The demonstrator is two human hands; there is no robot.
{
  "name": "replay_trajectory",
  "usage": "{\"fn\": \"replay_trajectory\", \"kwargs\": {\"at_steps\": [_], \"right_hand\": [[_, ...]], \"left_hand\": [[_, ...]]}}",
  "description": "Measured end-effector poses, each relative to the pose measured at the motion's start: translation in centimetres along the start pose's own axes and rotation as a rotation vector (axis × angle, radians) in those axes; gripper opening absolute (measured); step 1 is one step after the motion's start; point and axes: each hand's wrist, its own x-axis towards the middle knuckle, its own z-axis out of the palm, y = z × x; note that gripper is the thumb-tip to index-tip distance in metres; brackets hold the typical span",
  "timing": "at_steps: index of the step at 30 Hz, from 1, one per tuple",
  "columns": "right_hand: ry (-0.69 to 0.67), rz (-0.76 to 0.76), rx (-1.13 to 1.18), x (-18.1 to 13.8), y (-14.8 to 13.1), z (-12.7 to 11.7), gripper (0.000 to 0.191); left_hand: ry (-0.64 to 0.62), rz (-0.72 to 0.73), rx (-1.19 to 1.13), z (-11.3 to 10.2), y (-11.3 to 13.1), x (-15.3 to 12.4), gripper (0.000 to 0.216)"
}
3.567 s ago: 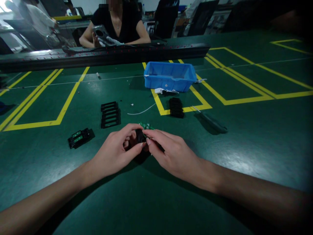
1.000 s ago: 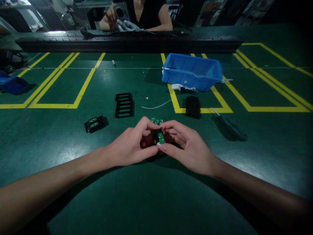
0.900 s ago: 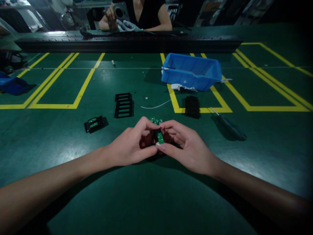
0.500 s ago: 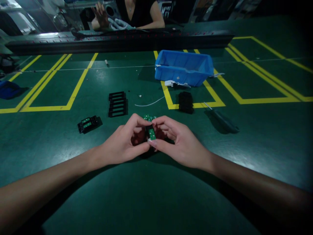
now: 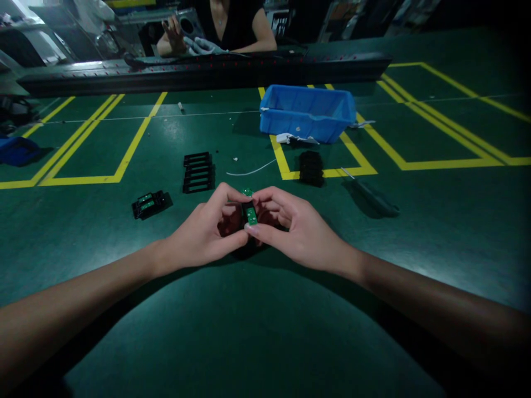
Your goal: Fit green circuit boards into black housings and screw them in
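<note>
Between my fingertips is a small black plastic piece with a green circuit board in it. My left hand grips it from the left, and my right hand pinches it from the right, thumb at its near end. My fingers hide much of the piece. Just beyond them, more green circuit boards show in part. Left of my hands lie a black holder with green boards and a slotted black frame. A dark block of black plastic parts lies farther off to the right.
A blue bin stands beyond my hands, white scraps at its front. A screwdriver with a dark handle lies at right. Yellow tape marks the green table. Across a long black bar sits another person, one hand gloved.
The whole view has shifted slightly, so my hands and the table items appear a little higher and farther left. Both hands keep their grip on the piece. The other person's raised hand has moved slightly.
</note>
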Motion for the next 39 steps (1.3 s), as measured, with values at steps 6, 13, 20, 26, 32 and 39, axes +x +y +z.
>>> {"fn": "replay_trajectory", "kwargs": {"at_steps": [6,13,20,26,32,39], "right_hand": [[-0.01,-0.068,0.094,0.4,0.8,0.1,0.026],[0.0,-0.097,0.083,0.8,1.3,0.2,0.026],[0.022,-0.096,0.003,1.0,1.3,0.2,0.027],[0.007,-0.105,-0.036,1.1,1.6,0.0,0.029],[0.015,-0.117,-0.044,1.4,1.9,-0.1,0.029],[0.012,-0.117,-0.045,1.6,2.1,-0.2,0.031]], "left_hand": [[0.049,0.047,0.112,0.0,-0.7,0.0,0.043],[0.135,0.115,0.263,0.4,-0.8,0.1,0.042],[0.167,0.142,0.39,0.5,-0.3,-0.2,0.04],[0.152,0.153,0.404,0.5,-0.2,-0.2,0.041],[0.152,0.165,0.399,0.4,-0.3,-0.2,0.04],[0.131,0.158,0.365,0.3,-0.5,0.0,0.041]]}}
